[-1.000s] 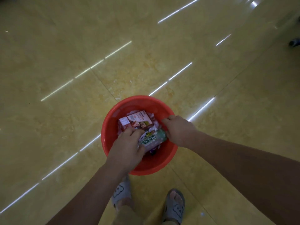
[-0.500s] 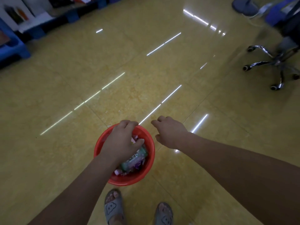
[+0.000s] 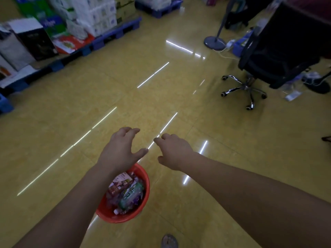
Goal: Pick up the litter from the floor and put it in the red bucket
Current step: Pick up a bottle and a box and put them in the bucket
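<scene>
Down on the glossy yellow tiled floor (image 3: 179,203) sits the round red plastic bucket (image 3: 146,192), full of wrappers; both hands' grips, left (image 3: 120,151) and right (image 3: 174,153), spread wide, empty. No litter visibly left; task looks finished.

glossy yellow floor (image 3: 179,203), red bucket (image 3: 145,199), office chair (image 3: 279,56)

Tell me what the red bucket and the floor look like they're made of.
Red bucket: probably moulded plastic, given its uniform red colour and smooth, faintly shiny wall. Floor: looks like polished stone or glazed tile, yellow and mottled, with thin joint lines and mirror-sharp reflections of ceiling lights.
</scene>
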